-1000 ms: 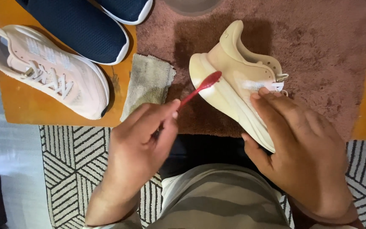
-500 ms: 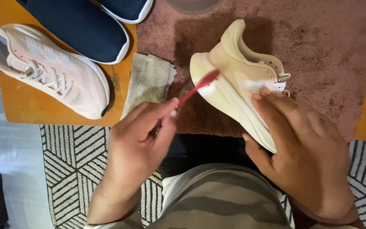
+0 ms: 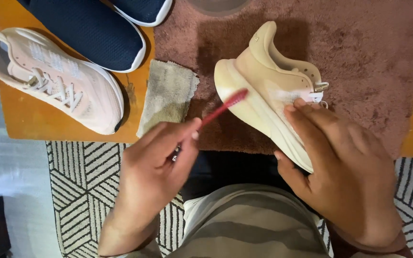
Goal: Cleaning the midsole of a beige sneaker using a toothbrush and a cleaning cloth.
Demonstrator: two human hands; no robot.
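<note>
Gripping a red brush [image 3: 223, 107], the left hand [image 3: 156, 160] presses its blurred head, seemingly touching, against the sole of the cream shoe [image 3: 264, 91], which the right hand [image 3: 340, 167] clasps from its toe end.

The left hand [image 3: 156, 160] is seen from the back, with the wrist bent up and the forearm running down to the lower edge. Its fingers [image 3: 180, 131] are curled in and pinched tight against the thumb. The right hand [image 3: 342, 165] is laid flat and spread wide, fingers pointed up and to the left, thumb tucked underneath.
</note>
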